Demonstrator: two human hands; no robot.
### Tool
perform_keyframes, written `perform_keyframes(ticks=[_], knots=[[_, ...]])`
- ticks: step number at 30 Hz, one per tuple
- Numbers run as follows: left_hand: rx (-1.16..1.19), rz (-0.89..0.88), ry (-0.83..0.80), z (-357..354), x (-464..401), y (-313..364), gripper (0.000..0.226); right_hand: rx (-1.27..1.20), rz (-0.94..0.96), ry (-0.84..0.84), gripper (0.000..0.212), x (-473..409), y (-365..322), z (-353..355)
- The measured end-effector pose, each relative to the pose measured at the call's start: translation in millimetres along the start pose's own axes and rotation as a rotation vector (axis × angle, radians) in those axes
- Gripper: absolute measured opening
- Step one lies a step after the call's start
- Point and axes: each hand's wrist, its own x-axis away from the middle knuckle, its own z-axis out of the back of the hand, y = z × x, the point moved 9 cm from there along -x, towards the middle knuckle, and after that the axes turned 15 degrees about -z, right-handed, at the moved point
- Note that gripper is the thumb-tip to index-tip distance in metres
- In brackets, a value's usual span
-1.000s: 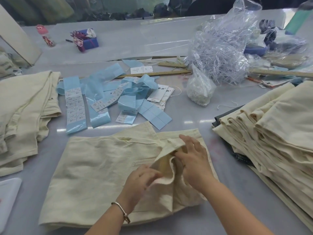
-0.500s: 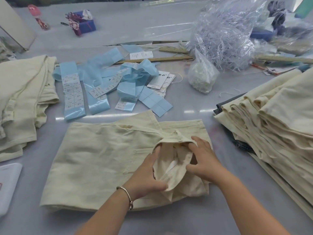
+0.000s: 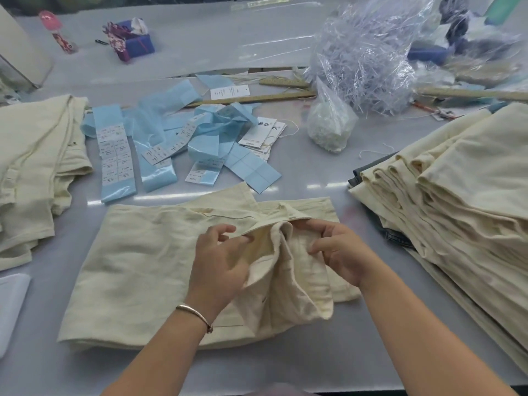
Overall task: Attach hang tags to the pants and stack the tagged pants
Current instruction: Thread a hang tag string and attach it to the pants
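Hiding part of both hands' fingers, the turned-out waistband of the pants (image 3: 137,270) is lying bunched at mid-table (image 3: 328,172), and the print on the hang tags (image 3: 261,132) beyond is too small to read. The left hand (image 3: 220,264) is pinching the waistband's upper edge, fingers curled, while the right hand (image 3: 340,250) is gripping the fold beside it, thumb on top.

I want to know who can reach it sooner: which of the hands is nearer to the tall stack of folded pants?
Right. The right hand pinches the open waistband of the pants at centre, on the side toward the stack of folded pants. The left hand holds the same waistband farther from it.
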Motion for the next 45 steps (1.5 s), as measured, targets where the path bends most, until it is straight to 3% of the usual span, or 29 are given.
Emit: perform_keyframes(ticks=[1, 4, 6, 8, 12, 18, 21, 27, 32, 35, 39, 45], knots=[[-0.044, -0.044, 0.046, 4, -3, 10, 0.023, -0.027, 0.007, -0.049, 0.065, -1, -2, -6], [-0.068, 0.004, -0.056, -13, -8, 23, 0.051, -0.005, 0.056, -0.085, 0.067, -3, -6, -20], [0.136, 0.171, -0.077, -23, -12, 17, 0.061, 0.023, 0.075, -0.050, 0.066, -5, -3, -21], [0.214, 0.241, -0.074, -29, -15, 13, 0.051, 0.018, 0.085, -0.045, 0.061, -5, -2, -22], [0.049, 0.217, -0.124, -32, -18, 13, 0.021, -0.024, 0.095, 0.042, 0.047, -11, -1, -11], [-0.107, 0.132, -0.115, -24, -6, 13, 0.018, 0.054, 0.075, 0.324, 0.044, -17, 3, 17], [-0.148, 0.114, -0.157, -26, 3, 5, 0.016, 0.141, 0.079, 0.372, 0.046, -16, 1, 21], [-0.292, 0.136, -0.124, -10, 14, -10, 0.051, 0.279, 0.055, 0.389, 0.052, -20, -6, 21], [-0.279, 0.181, -0.116, -8, 19, -13, 0.052, 0.421, 0.084, 0.402, 0.053, -23, -14, 19], [-0.299, 0.172, -0.140, -9, 16, -10, 0.051, 0.285, 0.006, 0.339, 0.056, -27, -8, 22], [-0.296, 0.143, -0.269, -20, 4, -5, 0.063, 0.149, -0.032, 0.222, 0.063, -27, -7, 23], [-0.362, 0.221, -0.531, -27, -2, -12, 0.102, 0.279, 0.014, 0.097, 0.079, -21, -11, 14]])
